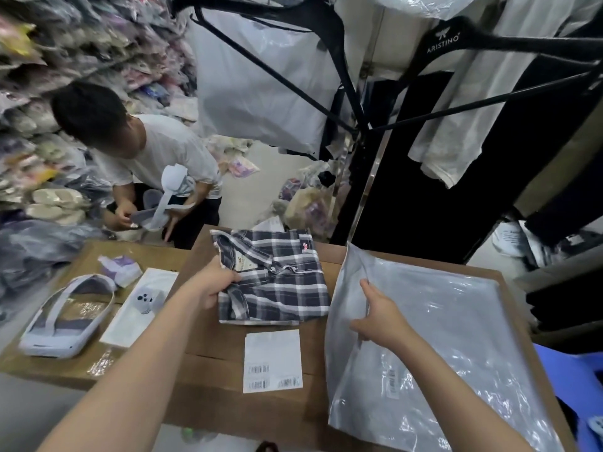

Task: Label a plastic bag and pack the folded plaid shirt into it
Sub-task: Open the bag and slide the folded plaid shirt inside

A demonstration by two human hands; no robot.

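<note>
Cardboard worktop (228,363), made of flattened boxes, carrying all items. Clear plastic bag (434,347) lies flat along the right edge, reaching from the far right corner to the near edge; a small barcode sticker (392,382) sits on its near half. Folded plaid shirt (277,278), navy and white check, collar toward the far edge, lies at the middle of the far edge, just left of the bag. Sheet of barcode labels (272,360) lies near the shirt's front hem, toward the near edge. Slipper (68,316) rests at the left edge. Left hand (213,283): fingers closed, pinching the shirt's left fold. Right hand (380,316): fingers pinching the bag's left edge, lifting it slightly.
</note>
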